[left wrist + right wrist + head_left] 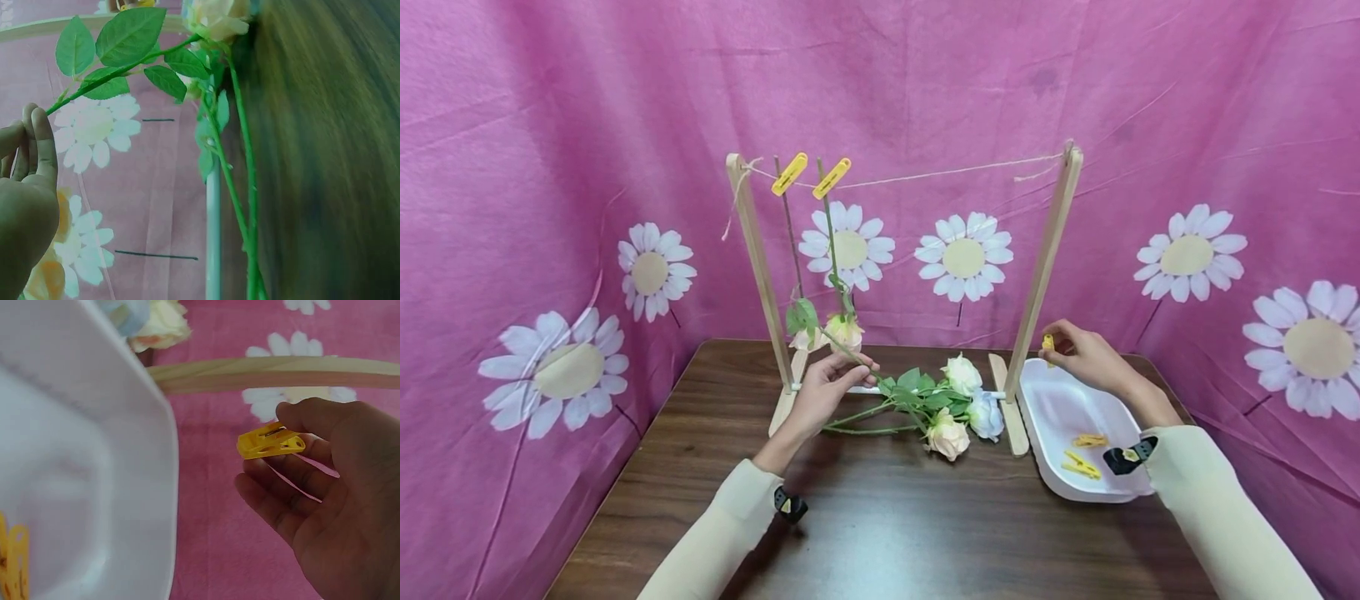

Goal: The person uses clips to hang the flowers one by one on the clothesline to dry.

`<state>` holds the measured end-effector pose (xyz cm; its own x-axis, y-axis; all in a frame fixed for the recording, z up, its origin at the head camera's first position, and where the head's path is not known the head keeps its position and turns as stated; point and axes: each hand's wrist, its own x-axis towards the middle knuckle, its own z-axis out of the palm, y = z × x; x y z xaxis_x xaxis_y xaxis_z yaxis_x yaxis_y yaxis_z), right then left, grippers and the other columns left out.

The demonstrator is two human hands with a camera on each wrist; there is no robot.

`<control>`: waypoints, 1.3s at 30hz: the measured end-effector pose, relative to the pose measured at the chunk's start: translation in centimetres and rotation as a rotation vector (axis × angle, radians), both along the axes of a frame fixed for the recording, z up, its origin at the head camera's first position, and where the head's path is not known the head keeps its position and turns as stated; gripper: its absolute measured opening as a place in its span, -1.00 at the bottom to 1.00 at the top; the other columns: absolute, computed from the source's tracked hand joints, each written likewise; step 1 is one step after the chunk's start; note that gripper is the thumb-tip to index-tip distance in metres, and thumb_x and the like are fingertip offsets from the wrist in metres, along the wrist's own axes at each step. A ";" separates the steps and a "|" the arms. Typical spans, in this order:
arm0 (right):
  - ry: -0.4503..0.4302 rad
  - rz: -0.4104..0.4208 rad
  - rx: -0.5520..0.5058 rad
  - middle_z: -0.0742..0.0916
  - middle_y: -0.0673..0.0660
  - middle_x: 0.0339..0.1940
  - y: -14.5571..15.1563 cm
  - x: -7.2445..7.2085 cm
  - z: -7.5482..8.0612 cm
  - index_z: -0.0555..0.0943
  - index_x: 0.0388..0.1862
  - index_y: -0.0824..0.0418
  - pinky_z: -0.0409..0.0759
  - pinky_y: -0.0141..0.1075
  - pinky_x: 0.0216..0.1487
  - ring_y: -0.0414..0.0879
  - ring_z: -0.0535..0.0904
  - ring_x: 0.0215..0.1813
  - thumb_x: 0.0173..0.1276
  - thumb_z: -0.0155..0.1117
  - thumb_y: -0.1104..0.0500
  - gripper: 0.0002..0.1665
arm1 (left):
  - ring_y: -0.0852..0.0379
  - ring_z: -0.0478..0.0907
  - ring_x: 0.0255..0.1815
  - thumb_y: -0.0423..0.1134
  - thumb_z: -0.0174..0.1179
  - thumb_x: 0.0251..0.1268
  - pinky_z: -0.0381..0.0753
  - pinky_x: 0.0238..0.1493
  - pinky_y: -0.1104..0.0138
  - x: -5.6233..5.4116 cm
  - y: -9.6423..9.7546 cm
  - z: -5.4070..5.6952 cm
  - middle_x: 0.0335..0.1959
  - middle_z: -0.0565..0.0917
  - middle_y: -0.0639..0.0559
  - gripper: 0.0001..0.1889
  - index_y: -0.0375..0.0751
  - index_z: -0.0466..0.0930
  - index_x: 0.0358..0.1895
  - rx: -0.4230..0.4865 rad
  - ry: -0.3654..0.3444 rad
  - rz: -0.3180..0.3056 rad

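My left hand (826, 386) pinches the stem of a rose (94, 89), its leafy end reaching right toward the roses on the table. A yellow clothespin (270, 441) is pinched between thumb and fingers of my right hand (1086, 357), above the back of the white tray (1051, 463). Two roses hang heads down from a string (940, 173), each stem clipped by a yellow clothespin (790, 174). Beside the frame's right foot lie a white rose (962, 375), a bluish rose (985, 415) and a peach rose (947, 437).
Two wooden posts (1045, 267) hold the string, joined low down by a white rod (880, 390). Inside the tray are loose yellow clothespins (1081, 465). Pink cloth with printed daisies surrounds the wooden table (880, 533) at the back and sides.
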<state>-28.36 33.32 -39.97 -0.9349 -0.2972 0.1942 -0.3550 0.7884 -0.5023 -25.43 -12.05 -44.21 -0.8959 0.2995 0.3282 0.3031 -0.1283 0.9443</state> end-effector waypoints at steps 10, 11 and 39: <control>0.017 0.017 -0.099 0.73 0.39 -0.03 -0.8 0.7 1.6 0.32 0.34 0.44 0.65 -0.47 -0.13 0.04 0.74 -0.04 0.71 0.08 0.27 -0.62 | 0.24 0.79 -0.14 -0.32 0.25 0.57 0.80 0.16 0.21 0.0 1.2 1.7 -0.03 0.81 -0.05 -0.78 -0.44 0.68 0.08 0.008 0.015 0.005; 0.018 0.018 -0.106 0.70 0.37 -0.07 -0.9 0.7 1.7 0.30 0.36 0.44 0.61 -0.48 -0.17 -0.02 0.70 -0.10 0.73 0.04 0.26 -0.61 | 0.24 0.79 -0.15 -0.34 0.26 0.57 0.80 0.15 0.20 0.0 1.2 2.0 -0.04 0.81 -0.04 -0.78 -0.45 0.68 0.07 0.017 0.019 0.008; 0.419 -0.031 -0.657 0.79 -0.30 -0.04 -6.3 2.6 6.2 0.46 0.36 0.41 0.64 -0.61 0.03 -0.33 0.71 0.00 0.65 0.20 0.26 -0.58 | 0.13 0.72 -0.17 -0.38 0.29 0.53 0.76 -0.03 0.30 -2.1 3.5 10.4 -0.10 0.85 0.04 -0.75 -0.49 0.70 0.12 0.076 0.281 0.191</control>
<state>-25.79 27.06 -33.77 -0.7506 0.0258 0.6603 -0.6012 0.3882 -0.6985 -27.51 -8.52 -33.80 -0.8049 0.1001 0.5849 0.5751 -0.1113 0.8105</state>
